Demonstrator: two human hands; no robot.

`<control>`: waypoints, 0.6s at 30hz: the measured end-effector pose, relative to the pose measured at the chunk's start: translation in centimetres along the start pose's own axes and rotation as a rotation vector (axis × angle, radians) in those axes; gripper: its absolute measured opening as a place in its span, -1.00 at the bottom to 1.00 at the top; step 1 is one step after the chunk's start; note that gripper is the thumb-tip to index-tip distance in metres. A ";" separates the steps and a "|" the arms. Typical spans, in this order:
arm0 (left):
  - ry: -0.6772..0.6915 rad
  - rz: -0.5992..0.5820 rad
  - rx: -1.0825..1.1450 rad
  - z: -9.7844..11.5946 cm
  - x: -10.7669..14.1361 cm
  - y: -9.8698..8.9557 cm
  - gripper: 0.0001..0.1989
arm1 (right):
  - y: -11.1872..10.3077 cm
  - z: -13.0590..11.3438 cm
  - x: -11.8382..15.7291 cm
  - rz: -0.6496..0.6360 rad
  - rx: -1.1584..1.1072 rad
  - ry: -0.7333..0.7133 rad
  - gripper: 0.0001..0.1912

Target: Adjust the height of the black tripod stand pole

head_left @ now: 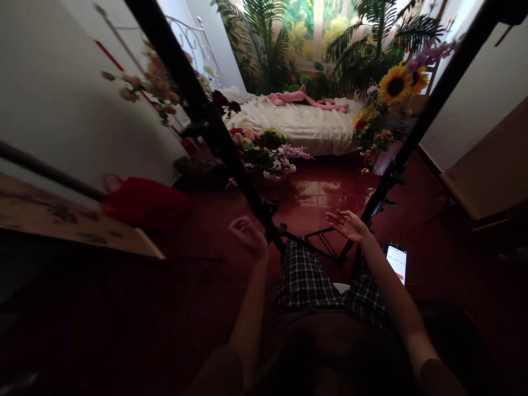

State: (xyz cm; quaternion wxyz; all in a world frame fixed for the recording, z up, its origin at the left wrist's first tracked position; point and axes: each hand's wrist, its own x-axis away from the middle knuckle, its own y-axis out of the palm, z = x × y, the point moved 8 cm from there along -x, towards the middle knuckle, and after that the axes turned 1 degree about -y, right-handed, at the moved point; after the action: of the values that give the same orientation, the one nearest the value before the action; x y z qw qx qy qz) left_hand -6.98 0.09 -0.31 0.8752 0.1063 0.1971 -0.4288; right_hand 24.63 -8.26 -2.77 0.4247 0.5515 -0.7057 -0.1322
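Observation:
My left hand is raised in the air beside a black stand pole. Its fingers are loosely bent and a little blurred, and nothing shows in them. On the other side, my right hand is held up near a second black pole, palm turned up and fingers stretched out, holding nothing. A phone with a lit white screen lies by my right thigh, partly behind my right forearm. Plaid shorts cover my lap between the two arms.
Black poles slant down and meet near my knees. Ahead stands a bed with a pink plush toy, flanked by artificial flowers and sunflowers. A red bag and a wooden panel are at left.

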 end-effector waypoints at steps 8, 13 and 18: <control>0.096 -0.405 0.154 4.3 -5.0 7.5 -0.51 | 12.1 7.7 -3.1 -0.280 -0.037 0.386 -0.66; 0.052 -0.282 0.085 3.6 -4.5 7.0 -0.56 | 17.7 10.1 -4.0 -0.446 -0.262 0.576 -0.63; 0.057 -0.250 0.069 3.6 -4.6 6.9 -0.56 | 18.6 10.1 -5.4 -0.464 -0.499 0.574 -0.74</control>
State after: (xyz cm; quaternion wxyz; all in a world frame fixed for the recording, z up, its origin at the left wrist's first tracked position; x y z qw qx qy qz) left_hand -3.17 6.29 5.03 0.8048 0.1233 0.2186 -0.5378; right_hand 4.87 0.36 0.84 0.6825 0.5904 -0.3631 -0.2318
